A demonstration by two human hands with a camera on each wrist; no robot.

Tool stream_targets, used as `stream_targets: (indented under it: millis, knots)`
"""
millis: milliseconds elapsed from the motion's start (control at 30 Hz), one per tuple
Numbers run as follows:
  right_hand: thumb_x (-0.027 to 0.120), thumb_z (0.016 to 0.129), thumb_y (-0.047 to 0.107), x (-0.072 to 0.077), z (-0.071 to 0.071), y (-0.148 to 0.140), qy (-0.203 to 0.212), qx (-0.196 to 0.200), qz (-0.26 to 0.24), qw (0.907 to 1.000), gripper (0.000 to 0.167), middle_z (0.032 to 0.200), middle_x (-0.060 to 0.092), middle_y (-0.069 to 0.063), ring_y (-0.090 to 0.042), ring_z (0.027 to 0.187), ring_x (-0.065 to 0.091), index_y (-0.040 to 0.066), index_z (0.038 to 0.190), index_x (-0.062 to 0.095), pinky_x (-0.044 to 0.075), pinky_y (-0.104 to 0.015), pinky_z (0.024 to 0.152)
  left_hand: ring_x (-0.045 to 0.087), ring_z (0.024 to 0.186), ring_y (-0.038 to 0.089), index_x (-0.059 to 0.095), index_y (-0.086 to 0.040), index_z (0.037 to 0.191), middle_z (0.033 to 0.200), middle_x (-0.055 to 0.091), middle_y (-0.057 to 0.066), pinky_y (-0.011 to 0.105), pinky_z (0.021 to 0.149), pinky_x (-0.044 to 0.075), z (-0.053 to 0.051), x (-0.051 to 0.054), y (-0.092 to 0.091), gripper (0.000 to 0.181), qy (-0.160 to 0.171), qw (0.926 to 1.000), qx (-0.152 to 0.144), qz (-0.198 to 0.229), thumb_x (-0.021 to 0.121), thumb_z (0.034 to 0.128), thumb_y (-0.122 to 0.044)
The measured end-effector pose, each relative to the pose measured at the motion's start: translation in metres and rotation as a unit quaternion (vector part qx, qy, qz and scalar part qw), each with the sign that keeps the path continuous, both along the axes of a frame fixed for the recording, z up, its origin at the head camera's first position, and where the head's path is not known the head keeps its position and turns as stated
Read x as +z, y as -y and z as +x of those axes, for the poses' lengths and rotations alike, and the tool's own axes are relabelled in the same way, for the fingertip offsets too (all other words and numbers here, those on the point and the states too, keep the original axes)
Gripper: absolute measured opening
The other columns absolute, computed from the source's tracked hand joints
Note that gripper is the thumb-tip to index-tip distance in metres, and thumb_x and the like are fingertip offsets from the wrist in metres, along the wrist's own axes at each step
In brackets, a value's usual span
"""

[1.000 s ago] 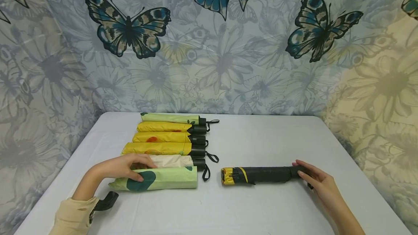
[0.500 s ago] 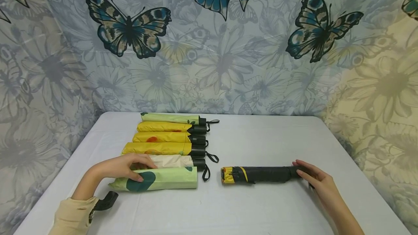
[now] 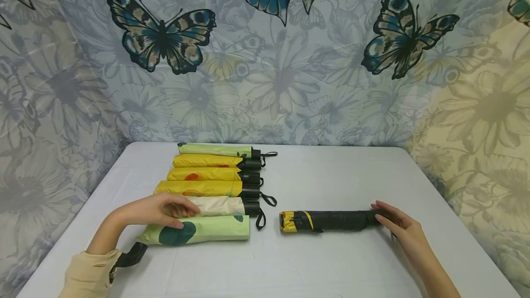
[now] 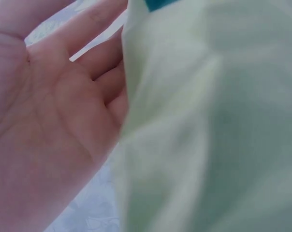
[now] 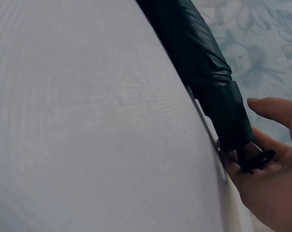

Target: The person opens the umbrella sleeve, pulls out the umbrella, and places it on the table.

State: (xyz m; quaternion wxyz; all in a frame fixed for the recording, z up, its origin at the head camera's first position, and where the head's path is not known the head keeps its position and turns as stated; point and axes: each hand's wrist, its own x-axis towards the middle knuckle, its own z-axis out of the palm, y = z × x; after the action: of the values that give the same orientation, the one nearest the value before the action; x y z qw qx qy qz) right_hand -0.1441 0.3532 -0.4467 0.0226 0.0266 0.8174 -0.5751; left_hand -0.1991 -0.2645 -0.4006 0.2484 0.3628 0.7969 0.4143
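Front green umbrella (image 3: 219, 229) lies on the tabletop (image 3: 331, 268), its curved handle (image 3: 133, 255) leftward. My left grip (image 3: 155, 210) is loosely spread at it — thumb over the cloth, contact unclear. Black umbrella (image 3: 339, 221) lies apart rightward; my right grip (image 3: 400, 228) is loosely spread about its handle end, thumb clear. Beyond the front one: cream umbrella (image 3: 221, 205), three yellow umbrellas (image 3: 203, 188), far green umbrella (image 3: 215, 150).
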Motion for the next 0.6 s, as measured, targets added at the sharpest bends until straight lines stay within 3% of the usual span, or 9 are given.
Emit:
stream_targets:
  millis: [167, 300, 433, 600]
  knots:
    - [0.056, 0.099, 0.035, 0.003, -0.001, 0.002, -0.016, -0.017, 0.048, 0.9986, 0.064, 0.123, 0.054, 0.035, 0.027, 0.108, 0.045, 0.006, 0.152, 0.033, 0.039, 0.002, 0.083, 0.065, 0.092, 0.011, 0.063, -0.004, 0.127, 0.115, 0.068, 0.016, 0.026, 0.078, 0.058, -0.004, 0.003, 0.003, 0.039, -0.023, 0.9989, 0.039, 0.014, 0.069, 0.0908, -0.018]
    - [0.055, 0.1, 0.034, 0.005, -0.003, 0.004, -0.051, -0.029, 0.077, 0.9953, 0.061, 0.123, 0.055, 0.033, 0.024, 0.107, 0.048, 0.006, 0.151, 0.035, 0.041, 0.0, 0.083, 0.067, 0.097, 0.011, 0.064, -0.005, 0.124, 0.117, 0.069, 0.016, 0.025, 0.078, 0.058, -0.01, 0.003, 0.008, 0.036, -0.061, 0.9941, 0.088, 0.016, 0.069, 0.0903, -0.016]
    - [0.058, 0.099, 0.024, 0.005, -0.005, 0.008, -0.098, -0.036, 0.063, 0.9926, 0.056, 0.121, 0.058, 0.03, 0.019, 0.108, 0.053, 0.004, 0.148, 0.04, 0.043, 0.0, 0.085, 0.067, 0.107, 0.016, 0.065, -0.006, 0.122, 0.119, 0.069, 0.015, 0.023, 0.082, 0.057, -0.013, 0.003, 0.011, 0.036, -0.083, 0.9892, 0.121, 0.006, 0.069, 0.0902, -0.022]
    - [0.06, 0.098, 0.016, 0.009, -0.011, 0.02, -0.139, -0.032, 0.048, 0.9886, 0.051, 0.122, 0.06, 0.026, 0.015, 0.11, 0.057, 0.007, 0.146, 0.044, 0.043, 0.0, 0.088, 0.066, 0.11, 0.023, 0.064, -0.006, 0.124, 0.122, 0.067, 0.015, 0.023, 0.088, 0.056, -0.012, 0.0, 0.013, 0.038, -0.081, 0.9885, 0.128, -0.007, 0.069, 0.0902, -0.023]
